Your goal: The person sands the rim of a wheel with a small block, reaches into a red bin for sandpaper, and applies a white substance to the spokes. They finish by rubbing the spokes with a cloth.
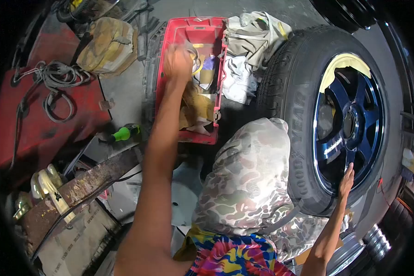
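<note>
My left hand (178, 60) reaches into a red toolbox (163, 92) and is smeared by motion. Right beside its fingers is a ring-shaped roll of tape with yellow on it (198, 64); the blur hides whether the hand grips it. On the other side, my right hand (346, 181) rests at the lower part of a blue wheel rim (338, 142), fingers stretched out along a spoke. A Goodyear tire (299, 110) surrounds the rim and stands upright by my knee. Pale yellow masking (345, 62) covers the rim's upper edge.
Cloths (255, 34) lie between toolbox and tire. A green-handled tool (124, 133) lies left of my forearm, near a rusty metal beam (83, 188). Coiled cord (55, 76) sits on a red panel (85, 106). A taped bundle (108, 46) stands at upper left.
</note>
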Tool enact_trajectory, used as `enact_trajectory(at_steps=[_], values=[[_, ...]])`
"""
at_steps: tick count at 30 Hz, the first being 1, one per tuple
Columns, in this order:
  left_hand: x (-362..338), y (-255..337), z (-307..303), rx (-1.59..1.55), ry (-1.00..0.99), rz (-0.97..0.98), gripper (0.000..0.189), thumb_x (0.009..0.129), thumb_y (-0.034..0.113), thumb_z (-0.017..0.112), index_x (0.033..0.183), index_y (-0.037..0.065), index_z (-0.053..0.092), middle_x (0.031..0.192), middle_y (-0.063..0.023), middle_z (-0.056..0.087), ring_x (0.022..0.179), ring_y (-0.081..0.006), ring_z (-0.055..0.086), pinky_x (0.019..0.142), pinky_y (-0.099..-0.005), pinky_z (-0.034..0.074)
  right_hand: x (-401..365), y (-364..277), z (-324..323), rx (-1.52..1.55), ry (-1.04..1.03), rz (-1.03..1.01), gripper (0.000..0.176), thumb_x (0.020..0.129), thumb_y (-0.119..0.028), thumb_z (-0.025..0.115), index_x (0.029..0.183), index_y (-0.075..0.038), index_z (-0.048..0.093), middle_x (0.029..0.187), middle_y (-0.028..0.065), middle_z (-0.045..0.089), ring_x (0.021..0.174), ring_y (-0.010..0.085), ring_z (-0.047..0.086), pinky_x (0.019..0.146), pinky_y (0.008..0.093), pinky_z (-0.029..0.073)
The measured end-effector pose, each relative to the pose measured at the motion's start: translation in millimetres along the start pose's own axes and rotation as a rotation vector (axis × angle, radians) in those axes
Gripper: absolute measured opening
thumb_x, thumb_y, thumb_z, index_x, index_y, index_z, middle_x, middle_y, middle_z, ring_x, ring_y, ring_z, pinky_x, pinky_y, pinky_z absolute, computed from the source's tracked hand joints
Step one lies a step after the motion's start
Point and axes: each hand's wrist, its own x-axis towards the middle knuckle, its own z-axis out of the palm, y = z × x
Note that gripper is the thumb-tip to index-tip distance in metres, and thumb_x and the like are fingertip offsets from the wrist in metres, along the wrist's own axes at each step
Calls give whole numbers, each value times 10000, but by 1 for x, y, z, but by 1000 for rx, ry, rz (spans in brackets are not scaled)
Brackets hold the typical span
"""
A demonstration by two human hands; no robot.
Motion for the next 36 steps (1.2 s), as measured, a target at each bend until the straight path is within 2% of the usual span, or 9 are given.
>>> enact_trajectory(at_steps=[4,6,12,19,22,27,29,30,36], values=[[75,4,21,156,-501,-193,266,984,165,641,1169,22,768,1156,-254,771,1065,-415,754,928,-531,599,-12,-20,-4,-24,2,88,881,1087,-728,395,1502,30,566,1388,305,673,1342,447,615,1150,441,427],[114,-35,75,251,-1483,-408,284,877,68,656,1117,6,794,1230,-206,780,1145,-340,766,946,-502,611,-11,-13,0,-11,47,47,864,1093,-720,392,1482,28,580,1374,304,681,1315,436,631,1128,431,438],[109,30,19,427,-1031,-83,391,778,109,782,1153,2,797,1303,-221,752,1199,-325,748,1012,-495,600,-12,4,4,8,83,8,817,1103,-700,387,1442,11,601,1297,337,696,1227,477,665,1035,482,482],[70,-28,75,303,-1111,123,612,781,261,911,1292,-18,724,1231,-236,769,1143,-375,755,983,-465,606,-24,-17,0,-28,45,100,833,1101,-708,360,1399,26,615,1235,363,703,1191,518,664,1001,525,487],[76,-11,35,16,-1205,-287,395,819,190,904,1137,-10,783,954,-155,803,892,-262,790,805,-435,623,-31,-25,1,-71,115,48,883,1076,-752,354,1433,13,612,1210,400,688,1192,557,643,994,558,480],[74,-52,27,-422,-1076,-438,307,851,32,863,1117,-22,720,900,-184,763,707,-237,762,618,-370,663,-30,-27,2,-62,85,112,898,1065,-769,352,1451,3,601,1183,401,695,1179,572,644,988,569,483],[69,-46,10,-276,-962,-399,363,823,76,878,1140,24,708,897,-179,777,767,-264,782,669,-412,665,-25,-12,5,-14,42,58,906,1059,-776,354,1450,3,600,1215,409,682,1201,571,637,995,570,481],[62,-41,4,123,-830,-40,299,897,187,755,1175,77,752,1179,-210,775,1088,-351,760,954,-510,600,-29,-19,1,-22,24,88,917,1052,-786,350,1450,2,600,1238,398,685,1206,569,638,1013,573,479],[15,19,6,117,-702,-189,432,927,290,754,1339,163,733,1409,-224,679,1288,-411,666,1091,-491,549,-37,-39,-7,-61,22,126,954,1048,-797,319,1482,12,575,1337,381,663,1307,545,601,1097,558,454]])
